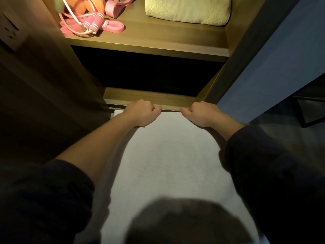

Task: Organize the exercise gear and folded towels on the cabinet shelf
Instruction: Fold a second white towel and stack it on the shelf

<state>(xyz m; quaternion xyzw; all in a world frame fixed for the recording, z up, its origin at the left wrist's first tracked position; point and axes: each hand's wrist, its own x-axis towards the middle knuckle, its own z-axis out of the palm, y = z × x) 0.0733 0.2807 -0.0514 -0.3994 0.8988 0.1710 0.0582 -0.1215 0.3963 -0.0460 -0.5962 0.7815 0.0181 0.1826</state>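
Note:
A white towel stretches from my body towards the cabinet. My left hand pinches its far edge on the left, and my right hand pinches the same edge on the right, both just below the lower wooden shelf lip. On the lit upper shelf a folded cream towel lies at the right. A pink jump rope with striped handles, pink resistance bands and an orange item are heaped at the left.
A dark open compartment sits between the two shelves. The cabinet's wooden side panel stands at the left and a blue wall at the right. A dark framed object rests on the floor at the far right.

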